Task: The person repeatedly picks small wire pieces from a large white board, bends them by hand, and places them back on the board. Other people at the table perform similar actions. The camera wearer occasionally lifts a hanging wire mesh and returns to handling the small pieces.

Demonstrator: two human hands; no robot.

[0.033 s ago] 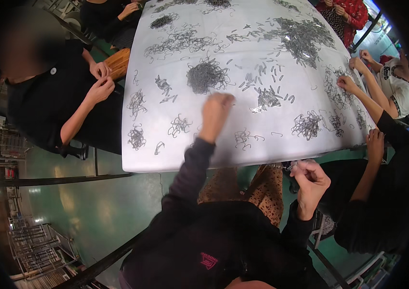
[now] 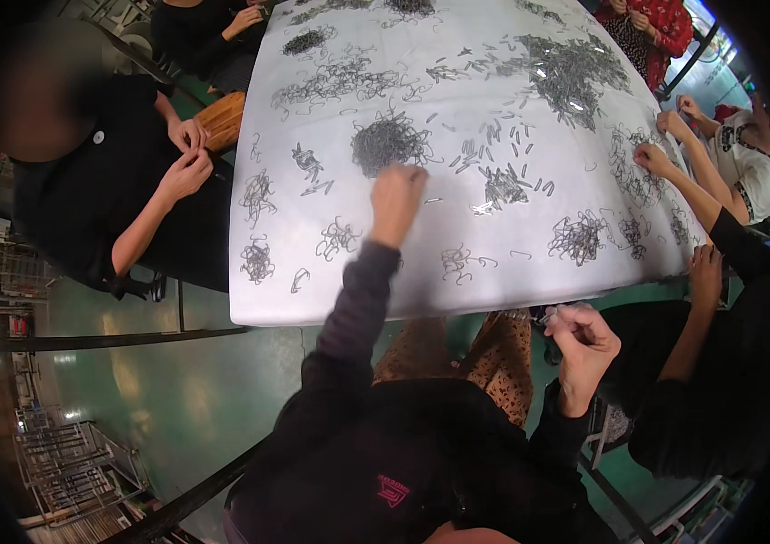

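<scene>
My left hand [image 2: 397,201] is over the white-covered table, fingers bent at the near edge of a dense heap of thin, curved dark wire pieces [image 2: 387,145]. Motion softens its fingertips, so whether they hold anything is unclear. A single narrow metal piece [image 2: 433,199] lies on the cloth just right of that hand. Beyond the table's front edge, my right hand [image 2: 584,340] pinches a small shiny metal piece [image 2: 548,315] between thumb and fingers. Its exact kind is too small to make out. A pile of narrow, elongated metal pieces [image 2: 504,186] lies right of my left hand.
Smaller clusters of bent wires [image 2: 338,238] dot the near part of the white table [image 2: 312,295]. A large spread of narrow metal pieces [image 2: 575,77] covers the far right. Co-workers sit around; one co-worker's hands [image 2: 187,150] meet at the left side. A dark rail [image 2: 113,343] runs below left.
My left hand has moved slightly left and toward me. The narrow metal piece that was by its fingertips now lies apart on the cloth. My right hand has hardly moved.
</scene>
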